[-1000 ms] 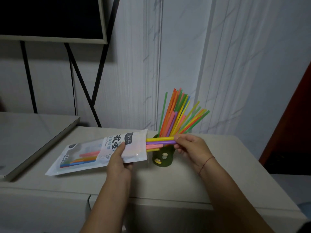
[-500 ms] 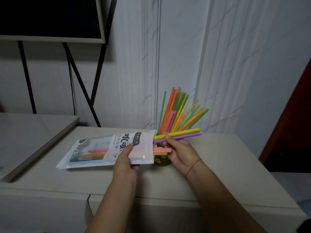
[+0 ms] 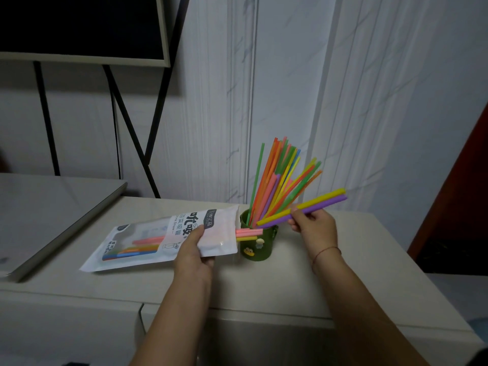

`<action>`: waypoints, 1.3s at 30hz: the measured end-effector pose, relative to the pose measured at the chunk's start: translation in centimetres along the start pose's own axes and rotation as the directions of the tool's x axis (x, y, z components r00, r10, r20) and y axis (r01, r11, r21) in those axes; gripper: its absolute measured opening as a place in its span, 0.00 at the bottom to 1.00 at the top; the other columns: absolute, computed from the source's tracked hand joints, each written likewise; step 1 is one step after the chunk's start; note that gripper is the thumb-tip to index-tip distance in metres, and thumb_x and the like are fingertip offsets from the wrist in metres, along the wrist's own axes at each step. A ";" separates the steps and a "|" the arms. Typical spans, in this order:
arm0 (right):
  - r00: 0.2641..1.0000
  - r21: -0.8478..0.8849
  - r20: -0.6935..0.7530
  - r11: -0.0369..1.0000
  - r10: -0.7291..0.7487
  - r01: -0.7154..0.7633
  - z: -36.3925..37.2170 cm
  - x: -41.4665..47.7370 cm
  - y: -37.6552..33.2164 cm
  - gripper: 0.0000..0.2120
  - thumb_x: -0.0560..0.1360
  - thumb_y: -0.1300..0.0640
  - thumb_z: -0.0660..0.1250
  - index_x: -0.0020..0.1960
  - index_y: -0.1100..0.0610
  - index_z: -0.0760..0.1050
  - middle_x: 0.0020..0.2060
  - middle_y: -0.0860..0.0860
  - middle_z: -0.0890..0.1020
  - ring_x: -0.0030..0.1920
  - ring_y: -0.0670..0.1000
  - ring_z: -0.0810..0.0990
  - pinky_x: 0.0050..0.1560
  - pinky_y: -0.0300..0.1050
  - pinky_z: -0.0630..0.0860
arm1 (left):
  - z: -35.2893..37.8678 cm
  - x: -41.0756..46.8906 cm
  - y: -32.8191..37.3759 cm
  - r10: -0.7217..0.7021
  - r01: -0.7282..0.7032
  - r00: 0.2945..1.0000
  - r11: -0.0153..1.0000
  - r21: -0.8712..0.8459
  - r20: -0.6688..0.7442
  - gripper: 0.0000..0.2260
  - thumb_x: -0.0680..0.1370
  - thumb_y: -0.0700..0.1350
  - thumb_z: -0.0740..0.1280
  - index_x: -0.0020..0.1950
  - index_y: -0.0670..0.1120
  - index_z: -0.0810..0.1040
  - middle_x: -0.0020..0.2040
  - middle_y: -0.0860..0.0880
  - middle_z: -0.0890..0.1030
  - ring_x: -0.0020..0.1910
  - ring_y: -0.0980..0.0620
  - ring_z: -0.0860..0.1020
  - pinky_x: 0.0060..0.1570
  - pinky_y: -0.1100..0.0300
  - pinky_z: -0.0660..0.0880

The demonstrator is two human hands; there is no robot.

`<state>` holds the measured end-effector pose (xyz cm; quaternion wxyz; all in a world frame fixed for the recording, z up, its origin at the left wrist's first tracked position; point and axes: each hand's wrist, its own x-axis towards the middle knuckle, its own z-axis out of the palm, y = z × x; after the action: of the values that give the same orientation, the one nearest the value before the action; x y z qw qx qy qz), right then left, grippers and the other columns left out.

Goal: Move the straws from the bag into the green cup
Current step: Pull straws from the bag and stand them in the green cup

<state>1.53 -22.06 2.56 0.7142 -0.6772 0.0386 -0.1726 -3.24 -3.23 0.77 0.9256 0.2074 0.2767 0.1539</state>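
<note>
Along the far left edge, a grey slab [image 3: 52, 207] lies flat, its long side running diagonally beside the bench [image 3: 330, 286]. Above it, a dark screen [image 3: 79, 25] sits on black legs [image 3: 124, 122].

Next is the bag [image 3: 148, 241], lying lengthwise over the bench's left half. Its sealed end is near the slab, back from the front edge, and its mouth points right. Several straws [image 3: 137, 249] show through its clear window. Two ends [image 3: 247, 233], pink over yellow, poke out of the mouth and reach the cup [image 3: 260, 247]; I cannot tell whether they touch it.

The left hand [image 3: 194, 250] grips the bag near its mouth, at the lower edge. The thumb is curled over the printed face and the other fingers are tucked underneath, out of sight.

Just right of the mouth, the green cup stands upright toward the back of the bench. A fan [image 3: 277, 180] of straws stands in it, leaning right.

The right hand [image 3: 314, 228] is raised beside the cup. Its fingers [image 3: 295, 225] are curled, pinching a yellow straw [image 3: 324, 198] and a purple straw [image 3: 330, 204] side by side. Their left ends lie over the cup's rim, and their right ends slant up past the fan.

Bare bench runs from the cup to the right edge, and a wide strip lies open along the front edge. A red-brown panel [image 3: 462, 194] stands at the far right
</note>
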 end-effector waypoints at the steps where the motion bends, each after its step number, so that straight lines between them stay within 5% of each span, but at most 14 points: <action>1: 1.000 -0.062 0.031 0.998 -0.003 0.005 0.4 0.0 0.3 0.06 0.75 0.61 0.67 0.39 0.57 0.77 0.30 0.52 0.80 0.28 0.44 0.78 0.35 0.36 0.77 | 0.0 0.0 -0.1 0.001 -0.001 1.000 1.000 -0.001 -0.001 0.26 0.73 0.33 0.70 0.70 0.43 0.70 0.61 0.44 0.80 0.42 0.50 0.81 0.25 0.56 0.80; 7: 0.987 -0.237 0.153 0.971 0.057 -0.019 2.6 -0.5 1.4 0.07 0.74 0.61 0.68 0.49 0.64 0.79 0.37 0.55 0.81 0.32 0.48 0.77 0.32 0.32 0.73 | 0.2 -0.1 -0.2 0.005 -0.005 1.000 1.000 -0.001 0.002 0.25 0.73 0.33 0.70 0.69 0.44 0.71 0.60 0.45 0.81 0.42 0.50 0.81 0.26 0.55 0.80; 10: 0.986 -0.220 0.151 0.975 0.066 -0.032 2.6 -0.3 1.2 0.08 0.72 0.60 0.70 0.50 0.61 0.79 0.42 0.54 0.82 0.40 0.51 0.79 0.42 0.40 0.75 | 0.0 0.0 -0.1 0.007 -0.006 1.000 1.000 -0.016 0.010 0.26 0.73 0.33 0.70 0.69 0.44 0.70 0.59 0.45 0.81 0.42 0.49 0.81 0.27 0.55 0.81; 17: 0.997 -0.113 0.070 0.993 -0.034 0.042 1.5 -0.4 0.2 0.06 0.75 0.56 0.67 0.40 0.55 0.75 0.28 0.50 0.75 0.28 0.47 0.73 0.33 0.38 0.70 | 0.1 -0.1 -0.1 0.010 -0.010 1.000 1.000 0.001 0.021 0.25 0.73 0.33 0.70 0.69 0.43 0.71 0.60 0.44 0.81 0.43 0.49 0.81 0.27 0.56 0.81; 30: 0.992 -0.309 0.118 0.948 -0.043 0.078 2.6 -0.5 1.1 0.06 0.76 0.55 0.66 0.43 0.58 0.74 0.30 0.50 0.76 0.30 0.47 0.75 0.32 0.36 0.71 | 0.2 -0.6 0.0 0.018 -0.020 1.000 0.996 0.081 0.021 0.25 0.72 0.35 0.72 0.68 0.44 0.72 0.60 0.45 0.81 0.43 0.50 0.81 0.29 0.57 0.81; 35: 0.979 -0.388 0.136 0.917 0.152 -0.089 1.8 -1.3 0.0 0.13 0.75 0.49 0.65 0.44 0.60 0.74 0.31 0.52 0.77 0.27 0.47 0.74 0.29 0.37 0.69 | 0.2 -0.5 0.0 0.041 -0.042 0.999 0.996 0.075 0.020 0.26 0.72 0.35 0.72 0.69 0.44 0.71 0.60 0.45 0.81 0.43 0.51 0.82 0.28 0.57 0.81; 39: 0.832 -0.234 0.353 0.901 0.429 -0.366 1.3 -3.3 -1.4 0.17 0.77 0.44 0.60 0.43 0.59 0.73 0.31 0.55 0.77 0.25 0.48 0.74 0.23 0.36 0.69 | 0.1 -0.4 -0.1 0.056 -0.058 0.998 0.995 0.078 0.023 0.25 0.71 0.35 0.72 0.67 0.45 0.72 0.60 0.45 0.81 0.50 0.47 0.82 0.43 0.52 0.82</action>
<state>-1.42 -19.84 3.41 0.6718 -0.7287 0.0472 0.1241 -3.47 -3.53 0.94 0.9148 0.2531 0.2669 0.1669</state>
